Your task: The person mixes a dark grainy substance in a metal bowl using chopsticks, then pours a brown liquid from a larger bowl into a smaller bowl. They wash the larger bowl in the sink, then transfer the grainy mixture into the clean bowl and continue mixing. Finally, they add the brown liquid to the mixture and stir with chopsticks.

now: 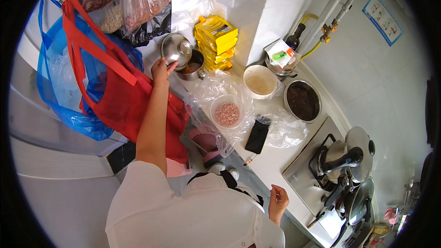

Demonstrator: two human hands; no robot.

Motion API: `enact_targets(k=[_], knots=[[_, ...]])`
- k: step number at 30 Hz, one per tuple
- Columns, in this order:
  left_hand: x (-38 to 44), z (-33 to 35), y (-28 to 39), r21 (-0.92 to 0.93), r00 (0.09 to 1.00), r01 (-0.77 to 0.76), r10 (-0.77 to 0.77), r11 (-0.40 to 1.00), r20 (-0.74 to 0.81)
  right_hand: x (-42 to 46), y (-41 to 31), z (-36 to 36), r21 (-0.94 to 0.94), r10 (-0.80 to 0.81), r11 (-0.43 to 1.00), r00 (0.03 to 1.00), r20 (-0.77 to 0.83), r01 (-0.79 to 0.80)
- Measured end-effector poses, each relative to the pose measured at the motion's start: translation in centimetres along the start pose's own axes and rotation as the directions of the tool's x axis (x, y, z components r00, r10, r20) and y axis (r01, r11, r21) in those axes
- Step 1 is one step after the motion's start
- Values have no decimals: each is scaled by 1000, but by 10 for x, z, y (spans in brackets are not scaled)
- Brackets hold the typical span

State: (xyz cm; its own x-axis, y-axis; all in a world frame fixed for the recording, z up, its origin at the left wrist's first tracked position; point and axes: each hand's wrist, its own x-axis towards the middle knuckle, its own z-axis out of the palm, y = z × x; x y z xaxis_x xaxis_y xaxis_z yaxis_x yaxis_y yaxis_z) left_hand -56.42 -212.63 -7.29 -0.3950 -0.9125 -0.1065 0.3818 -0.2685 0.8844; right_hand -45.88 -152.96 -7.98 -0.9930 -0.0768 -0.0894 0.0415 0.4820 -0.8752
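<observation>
My left hand (162, 71) reaches out and grips the rim of a stainless-steel bowl (172, 50), which is tilted with its footed underside up. Close beside it stands a small steel pot (195, 63) with some orange-brown food inside; the bowl covers part of its mouth. My right hand (278, 201) hangs near the front edge of the counter, its fingers loosely bent and nothing visible in it. A clear plastic tub (213, 105) of pinkish peanuts (227, 114) rests on a crumpled clear plastic bag (198, 91) between the hands.
Yellow pouches (216, 38) are stacked behind the pot. A white tub (260, 81), a steel pot of dark food (303, 100) and a phone (257, 137) occupy the counter. A pressure cooker (334, 158) sits on the gas stove (301, 175). Red (127, 100) and blue bags (51, 86) hang left.
</observation>
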Motion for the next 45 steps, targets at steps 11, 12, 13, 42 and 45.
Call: enact_targets(k=[11,12,13,42,45], knots=[[-100,-13,-54,-258,856,516,-487,816,173,-2,-5,1,1,33,999,999,-29,-32],[-114,-13,-62,-264,779,626,-568,734,267,-1,-7,1,-19,27,999,999,-31,-27],[-125,-17,-76,-272,748,663,-603,697,278,0,-9,1,-40,21,999,999,-24,-22],[-141,25,-77,265,986,-142,112,954,126,-4,2,0,-23,47,999,999,-17,-47],[-75,44,-95,-199,979,199,-202,960,9,-8,2,1,-20,31,999,999,-32,-32]])
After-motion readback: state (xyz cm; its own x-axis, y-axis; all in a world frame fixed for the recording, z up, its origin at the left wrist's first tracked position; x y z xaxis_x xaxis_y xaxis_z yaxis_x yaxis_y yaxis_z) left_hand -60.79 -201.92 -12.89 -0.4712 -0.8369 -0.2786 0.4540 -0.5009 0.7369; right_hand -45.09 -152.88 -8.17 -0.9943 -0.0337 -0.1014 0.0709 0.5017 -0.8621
